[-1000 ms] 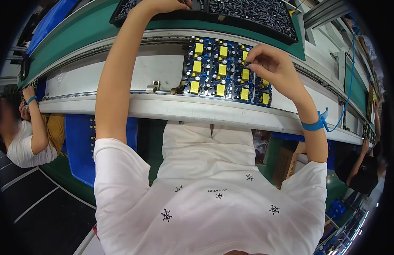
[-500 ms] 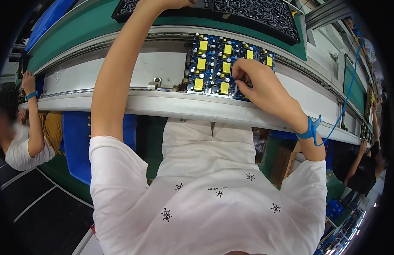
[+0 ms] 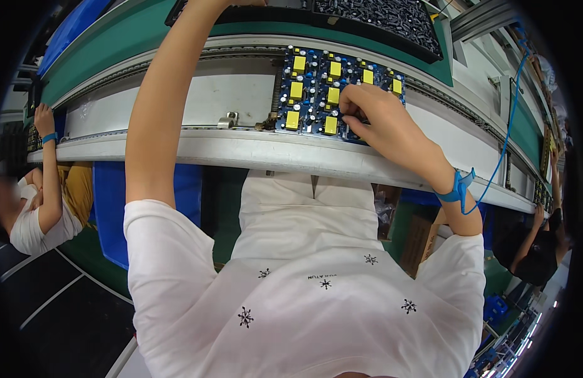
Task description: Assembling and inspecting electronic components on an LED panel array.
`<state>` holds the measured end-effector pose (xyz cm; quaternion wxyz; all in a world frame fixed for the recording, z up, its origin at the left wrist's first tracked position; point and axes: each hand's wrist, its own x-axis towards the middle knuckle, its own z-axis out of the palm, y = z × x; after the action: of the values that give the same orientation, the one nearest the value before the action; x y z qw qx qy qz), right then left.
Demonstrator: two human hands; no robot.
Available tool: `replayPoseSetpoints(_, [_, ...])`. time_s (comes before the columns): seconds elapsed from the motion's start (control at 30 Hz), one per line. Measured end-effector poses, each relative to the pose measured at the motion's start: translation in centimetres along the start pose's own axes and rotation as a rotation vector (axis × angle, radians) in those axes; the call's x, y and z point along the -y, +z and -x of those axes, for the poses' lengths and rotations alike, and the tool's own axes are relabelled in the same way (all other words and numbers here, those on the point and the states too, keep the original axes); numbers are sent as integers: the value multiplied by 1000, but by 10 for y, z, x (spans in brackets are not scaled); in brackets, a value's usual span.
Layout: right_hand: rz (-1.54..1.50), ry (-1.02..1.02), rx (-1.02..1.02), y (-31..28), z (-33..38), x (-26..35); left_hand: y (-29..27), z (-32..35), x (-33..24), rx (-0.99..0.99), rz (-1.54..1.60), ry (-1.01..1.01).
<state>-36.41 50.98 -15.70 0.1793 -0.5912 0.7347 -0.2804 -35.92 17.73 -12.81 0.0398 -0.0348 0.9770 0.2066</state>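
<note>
My right hand (image 3: 378,112) is bent over the right part of a blue circuit board panel (image 3: 313,94). Its thumb and fingers are drawn together in a pinch close to the parts, and whatever they hold is hidden. Yellow block-shaped components, small round capacitors and other parts crowd the panel, which lies between the conveyor rails. My left arm stretches to the far bins; only a sliver of my left hand (image 3: 241,2) shows at the top edge, its fingers cut off. Near it is a black bin (image 3: 379,25) full of small dark components.
A pale metal rail (image 3: 254,148) runs along the near side of the conveyor. A metal latch (image 3: 228,120) sits on it, left of the panel. The blue wrist strap (image 3: 456,189) on my right arm trails a cord. Co-workers sit at far left and far right.
My left hand has moved further up and mostly out of the picture, its forearm shifting left. My right hand stays pinched over the panel, with only a slight shift.
</note>
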Motion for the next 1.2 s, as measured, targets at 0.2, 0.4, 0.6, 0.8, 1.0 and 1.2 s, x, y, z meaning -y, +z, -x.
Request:
replayPoseSetpoints(0.2, [25,-61,32,-5,-3,0,6,-5,14,48,-97,18])
replayPoseSetpoints(0.4, [250,-178,-171,-35,-19,-26,18,30,-2,-359,94,-25])
replayPoseSetpoints(0.6, [635,-44,-438,-86,-65,-106,86,76,-63,-531,548,165])
replayPoseSetpoints(0.8, [571,-29,-356,-84,-92,-122,90,119,-114,-230,640,13])
replayPoseSetpoints(1.0, [483,89,-437,-84,-95,-93,94,126,-119,-270,560,61])
replayPoseSetpoints(1.2, [491,-99,-652,-78,-87,-102,94,124,-134,-233,521,115])
